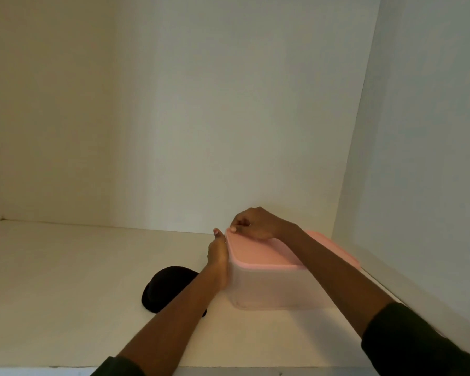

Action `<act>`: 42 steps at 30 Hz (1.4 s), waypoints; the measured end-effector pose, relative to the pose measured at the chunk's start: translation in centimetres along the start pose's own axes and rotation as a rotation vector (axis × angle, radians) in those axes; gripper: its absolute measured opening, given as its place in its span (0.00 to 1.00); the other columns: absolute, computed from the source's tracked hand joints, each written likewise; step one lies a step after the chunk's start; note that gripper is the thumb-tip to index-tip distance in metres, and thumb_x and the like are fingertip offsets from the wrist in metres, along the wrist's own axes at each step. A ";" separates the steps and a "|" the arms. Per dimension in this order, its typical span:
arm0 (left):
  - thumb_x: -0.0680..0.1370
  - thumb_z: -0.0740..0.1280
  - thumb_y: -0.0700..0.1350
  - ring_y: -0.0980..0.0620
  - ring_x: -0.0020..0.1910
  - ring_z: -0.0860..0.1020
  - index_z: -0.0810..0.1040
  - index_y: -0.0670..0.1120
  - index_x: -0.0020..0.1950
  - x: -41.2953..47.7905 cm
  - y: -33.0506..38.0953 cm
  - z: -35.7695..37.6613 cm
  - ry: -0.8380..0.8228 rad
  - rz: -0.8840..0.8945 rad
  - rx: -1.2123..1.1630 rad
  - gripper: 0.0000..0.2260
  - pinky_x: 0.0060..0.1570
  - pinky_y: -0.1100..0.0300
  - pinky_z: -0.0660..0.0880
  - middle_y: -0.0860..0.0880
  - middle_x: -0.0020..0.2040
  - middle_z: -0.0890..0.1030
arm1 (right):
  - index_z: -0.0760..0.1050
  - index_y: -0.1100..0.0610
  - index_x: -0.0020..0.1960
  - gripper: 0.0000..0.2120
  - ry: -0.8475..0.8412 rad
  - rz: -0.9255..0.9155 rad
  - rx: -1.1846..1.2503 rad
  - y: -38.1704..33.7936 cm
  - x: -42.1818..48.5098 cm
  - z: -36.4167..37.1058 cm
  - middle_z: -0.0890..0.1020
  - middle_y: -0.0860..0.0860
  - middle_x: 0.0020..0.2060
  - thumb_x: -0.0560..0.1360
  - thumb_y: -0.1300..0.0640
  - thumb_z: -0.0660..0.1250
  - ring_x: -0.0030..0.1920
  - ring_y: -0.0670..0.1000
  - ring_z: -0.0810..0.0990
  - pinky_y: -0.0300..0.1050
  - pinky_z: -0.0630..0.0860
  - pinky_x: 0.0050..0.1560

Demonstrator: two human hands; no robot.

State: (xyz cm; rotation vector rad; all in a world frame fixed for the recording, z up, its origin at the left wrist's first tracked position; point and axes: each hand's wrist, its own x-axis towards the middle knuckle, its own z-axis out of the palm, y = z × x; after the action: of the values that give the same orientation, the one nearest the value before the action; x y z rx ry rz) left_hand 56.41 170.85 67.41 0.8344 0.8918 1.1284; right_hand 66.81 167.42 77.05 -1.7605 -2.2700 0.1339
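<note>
A translucent plastic container (272,289) with a pink lid (258,253) stands on a white shelf, near the right side wall. My left hand (218,256) lies against the container's left wall, thumb up by the lid's far left corner; its fingers are hidden behind the box. My right hand (253,222) reaches over the lid from the right, and its curled fingers pinch the lid's far left corner. Both forearms cross the shelf from the front edge.
A black rounded object (168,287), like a cap, lies on the shelf (65,280) just left of the container, partly under my left forearm. White walls close the shelf at the back (201,118) and at the right (418,158).
</note>
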 end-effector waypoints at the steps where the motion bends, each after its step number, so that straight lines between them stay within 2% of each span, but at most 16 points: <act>1: 0.78 0.48 0.64 0.40 0.53 0.80 0.79 0.44 0.57 -0.1 0.0 0.1 0.008 -0.008 -0.003 0.30 0.61 0.45 0.74 0.40 0.51 0.83 | 0.79 0.57 0.58 0.14 -0.005 -0.004 0.007 -0.1 0.4 0.1 0.81 0.53 0.56 0.79 0.50 0.61 0.50 0.48 0.75 0.37 0.69 0.45; 3: 0.80 0.50 0.60 0.41 0.50 0.79 0.80 0.44 0.52 -0.8 0.1 0.3 0.003 -0.012 -0.018 0.25 0.58 0.48 0.75 0.41 0.48 0.82 | 0.80 0.56 0.56 0.13 0.006 -0.005 0.049 -0.1 0.9 0.2 0.82 0.53 0.55 0.78 0.51 0.63 0.50 0.47 0.75 0.36 0.71 0.46; 7: 0.80 0.52 0.58 0.41 0.49 0.79 0.79 0.45 0.51 -0.6 -0.2 0.4 -0.022 -0.007 -0.044 0.21 0.54 0.49 0.76 0.41 0.47 0.81 | 0.80 0.57 0.56 0.13 0.023 0.018 0.103 0.6 1.3 0.4 0.82 0.53 0.56 0.77 0.51 0.65 0.56 0.51 0.78 0.45 0.74 0.58; 10: 0.80 0.53 0.57 0.40 0.50 0.78 0.78 0.46 0.50 -0.1 -0.3 0.3 -0.030 0.008 -0.051 0.20 0.58 0.45 0.75 0.40 0.50 0.81 | 0.80 0.60 0.56 0.13 0.026 0.006 0.059 0.3 1.9 0.4 0.82 0.54 0.55 0.76 0.53 0.65 0.57 0.53 0.78 0.45 0.74 0.58; 14: 0.80 0.53 0.55 0.41 0.47 0.78 0.78 0.46 0.47 0.6 -0.7 0.4 -0.020 0.032 -0.038 0.18 0.58 0.44 0.75 0.40 0.47 0.81 | 0.79 0.62 0.56 0.14 0.035 0.000 0.034 0.2 2.1 0.6 0.82 0.56 0.55 0.77 0.54 0.64 0.56 0.54 0.78 0.45 0.73 0.56; 19: 0.81 0.54 0.51 0.46 0.38 0.76 0.76 0.47 0.41 1.3 -0.7 0.4 -0.061 0.041 -0.052 0.16 0.43 0.53 0.74 0.44 0.38 0.78 | 0.77 0.66 0.55 0.12 0.071 -0.017 -0.004 0.4 2.3 0.8 0.81 0.57 0.56 0.79 0.58 0.61 0.56 0.55 0.78 0.44 0.72 0.54; 21: 0.81 0.54 0.50 0.47 0.37 0.76 0.76 0.47 0.41 1.3 -0.7 0.4 -0.072 0.038 -0.058 0.16 0.41 0.54 0.74 0.44 0.38 0.78 | 0.77 0.67 0.55 0.12 0.075 -0.018 -0.025 0.3 2.4 0.9 0.81 0.57 0.56 0.79 0.60 0.60 0.56 0.56 0.78 0.44 0.72 0.54; 24: 0.81 0.54 0.50 0.46 0.38 0.76 0.76 0.47 0.41 1.2 -0.9 0.3 -0.070 0.032 -0.054 0.16 0.42 0.53 0.75 0.44 0.39 0.78 | 0.77 0.67 0.55 0.11 0.070 -0.024 -0.063 0.3 2.5 0.8 0.81 0.58 0.56 0.79 0.63 0.58 0.57 0.56 0.78 0.45 0.72 0.56; 27: 0.82 0.51 0.52 0.46 0.39 0.76 0.77 0.47 0.41 1.4 -1.1 0.2 -0.072 0.046 -0.026 0.19 0.49 0.51 0.75 0.44 0.40 0.79 | 0.76 0.65 0.57 0.13 0.144 -0.014 -0.028 0.5 2.6 0.1 0.80 0.58 0.58 0.79 0.64 0.55 0.58 0.57 0.77 0.45 0.72 0.58; 29: 0.82 0.51 0.52 0.46 0.41 0.76 0.77 0.48 0.42 1.4 -1.1 0.1 -0.063 0.056 -0.003 0.19 0.54 0.49 0.74 0.45 0.40 0.79 | 0.76 0.64 0.57 0.13 0.177 -0.017 -0.018 0.6 2.5 -0.2 0.80 0.58 0.58 0.80 0.63 0.55 0.58 0.57 0.78 0.44 0.72 0.56; 32: 0.82 0.50 0.54 0.46 0.42 0.77 0.77 0.48 0.42 1.4 -0.9 0.1 -0.047 0.059 -0.004 0.19 0.56 0.48 0.74 0.45 0.41 0.80 | 0.76 0.63 0.58 0.13 0.151 -0.027 -0.025 0.5 2.7 -0.2 0.80 0.58 0.59 0.80 0.61 0.57 0.58 0.56 0.78 0.41 0.71 0.53; 35: 0.79 0.48 0.63 0.41 0.50 0.80 0.79 0.48 0.46 1.2 -0.7 -0.1 -0.023 0.043 -0.001 0.25 0.60 0.46 0.75 0.42 0.47 0.83 | 0.77 0.60 0.57 0.11 0.141 -0.026 0.017 0.6 2.5 -0.3 0.81 0.57 0.57 0.80 0.57 0.60 0.57 0.55 0.78 0.40 0.70 0.51; 38: 0.68 0.52 0.73 0.40 0.55 0.81 0.81 0.49 0.55 1.0 -0.7 -0.3 -0.076 0.042 -0.018 0.34 0.62 0.43 0.74 0.42 0.53 0.84 | 0.79 0.55 0.56 0.10 0.109 -0.025 0.086 1.3 1.6 -0.9 0.82 0.53 0.54 0.78 0.56 0.63 0.54 0.51 0.79 0.41 0.72 0.52; 40: 0.67 0.56 0.72 0.40 0.56 0.80 0.81 0.49 0.57 0.9 -0.7 -0.3 -0.115 0.043 -0.015 0.34 0.63 0.43 0.73 0.42 0.55 0.84 | 0.79 0.54 0.55 0.09 0.069 0.011 0.128 2.2 0.8 -1.7 0.81 0.51 0.52 0.77 0.57 0.63 0.51 0.49 0.77 0.37 0.72 0.48; 42: 0.71 0.56 0.68 0.41 0.56 0.80 0.81 0.48 0.58 0.4 -0.5 -0.3 -0.131 0.049 -0.005 0.30 0.63 0.44 0.73 0.42 0.55 0.83 | 0.79 0.53 0.56 0.10 0.051 0.059 0.094 3.4 0.0 -2.8 0.82 0.50 0.50 0.76 0.56 0.66 0.49 0.48 0.77 0.31 0.70 0.43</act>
State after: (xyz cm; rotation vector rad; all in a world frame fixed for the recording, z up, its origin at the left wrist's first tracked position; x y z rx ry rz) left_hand 56.38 171.17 66.73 0.9194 0.7635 1.1044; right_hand 70.77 168.02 78.97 -1.7634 -2.1408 0.2016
